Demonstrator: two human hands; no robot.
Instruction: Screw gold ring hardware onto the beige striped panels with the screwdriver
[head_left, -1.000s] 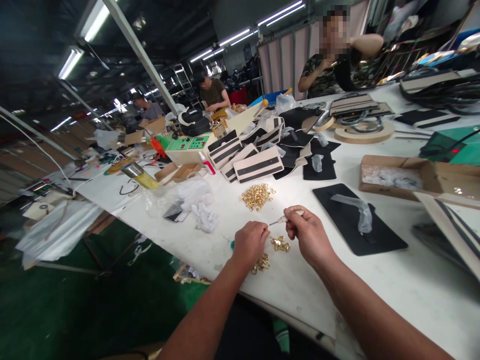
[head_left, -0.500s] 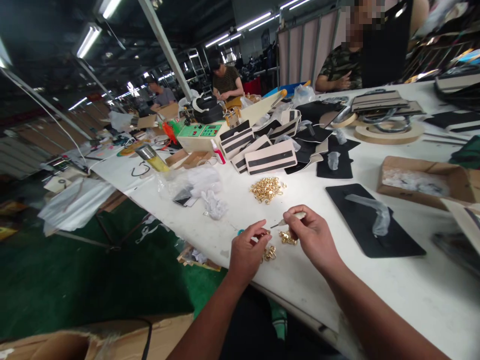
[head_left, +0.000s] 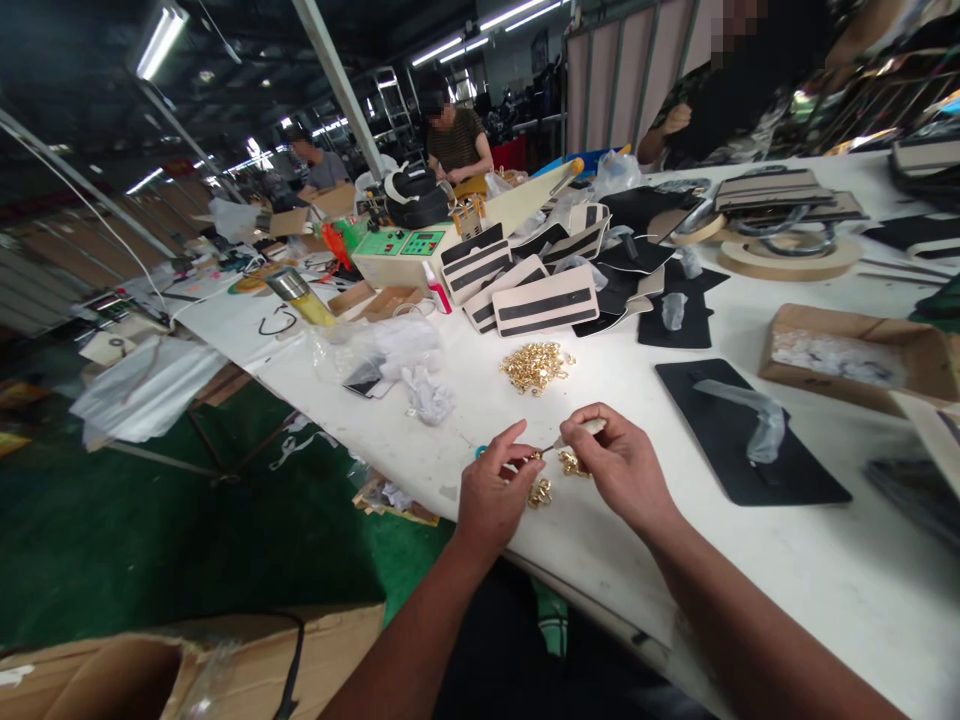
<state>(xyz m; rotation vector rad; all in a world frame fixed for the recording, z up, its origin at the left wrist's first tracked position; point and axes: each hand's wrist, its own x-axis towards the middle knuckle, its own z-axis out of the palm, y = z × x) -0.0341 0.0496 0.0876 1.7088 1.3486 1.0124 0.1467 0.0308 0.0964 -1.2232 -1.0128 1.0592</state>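
My right hand [head_left: 621,462] is closed around the pale handle of a small screwdriver [head_left: 594,427]. Its thin shaft points left, and the tip meets a tiny gold metal fitting [head_left: 537,455] pinched between the thumb and fingertips of my left hand [head_left: 489,497]. The fitting is mostly covered by the fingers, so its exact shape is hidden. Just below the left fingertips lies a small group of gold fittings [head_left: 540,493]. Another small group of gold pieces [head_left: 570,463] sits between the hands, partly behind the right one. Farther back is a larger heap of gold fittings [head_left: 534,368].
Right of my hands lies a black panel [head_left: 705,420] with a clear plastic strip, then a cardboard box [head_left: 825,375]. Behind the heap are beige pieces with black stripes [head_left: 546,305] and a red-and-white bottle [head_left: 437,290]. Crumpled plastic [head_left: 427,395] lies left. Co-workers sit beyond.
The screwdriver has moved left and its tip now reaches the fitting in my left hand. The view has shifted slightly. A co-worker at the upper right has moved their arms.
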